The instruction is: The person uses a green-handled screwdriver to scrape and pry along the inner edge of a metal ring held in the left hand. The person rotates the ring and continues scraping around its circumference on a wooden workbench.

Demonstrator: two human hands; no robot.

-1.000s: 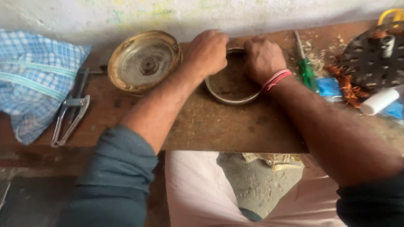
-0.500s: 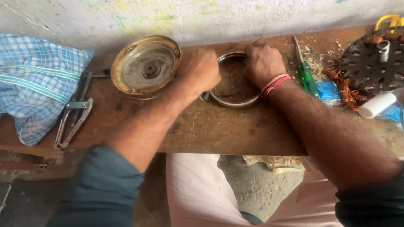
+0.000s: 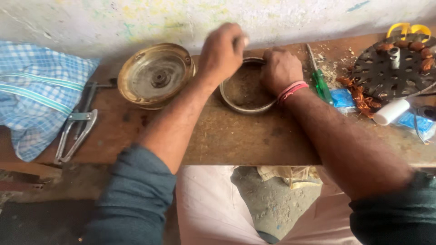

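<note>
A round metal ring (image 3: 240,105) lies flat on the wooden bench (image 3: 236,136) in the middle. My right hand (image 3: 280,69) grips its far right rim, with a pink band on the wrist. My left hand (image 3: 223,51) is raised above the ring's far left side, fingers curled into a fist and blurred; whether it holds something small I cannot tell. A brass-coloured round cover (image 3: 155,74) sits just left of the ring.
A blue checked cloth (image 3: 36,95) lies at the left, metal pliers (image 3: 75,134) beside it. A green-handled screwdriver (image 3: 320,81), blue packets (image 3: 341,97), a white cylinder (image 3: 391,111) and a dark perforated disc with copper windings (image 3: 393,68) are at the right.
My left hand has lifted off the ring's left rim and moved up toward the wall. My right hand stays on the ring.
</note>
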